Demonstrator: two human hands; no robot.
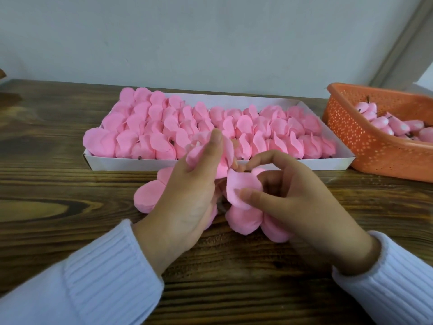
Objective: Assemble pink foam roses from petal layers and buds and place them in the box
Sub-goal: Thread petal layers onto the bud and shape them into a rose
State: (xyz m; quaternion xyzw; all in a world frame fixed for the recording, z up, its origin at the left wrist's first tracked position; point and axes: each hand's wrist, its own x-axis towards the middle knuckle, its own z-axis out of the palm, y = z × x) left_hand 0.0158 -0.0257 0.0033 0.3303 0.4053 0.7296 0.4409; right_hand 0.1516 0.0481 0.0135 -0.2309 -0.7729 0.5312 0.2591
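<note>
Petal layer (239, 181) at frame centre is pinched by the right hand (300, 202); the left hand (187, 195) has its grip curled round a part-built rose (199, 154). Tugging could tear the thin foam.

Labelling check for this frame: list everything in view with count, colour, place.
table: one, dark brown wood, under everything
wall: one, pale grey, behind
box: one, white, shallow, centre back
roses: many, pink, rows filling the box
basket: one, orange, perforated, right edge
buds: several, pink, in the basket
petal layers: one stack, pink, on the table, front centre
rose in progress: one, pink, held above the stack
petal: one, pink, pinched beside that rose
sleeves: two, white ribbed, bottom corners
left grip: holds the rose in progress
right grip: pinches the petal
</note>
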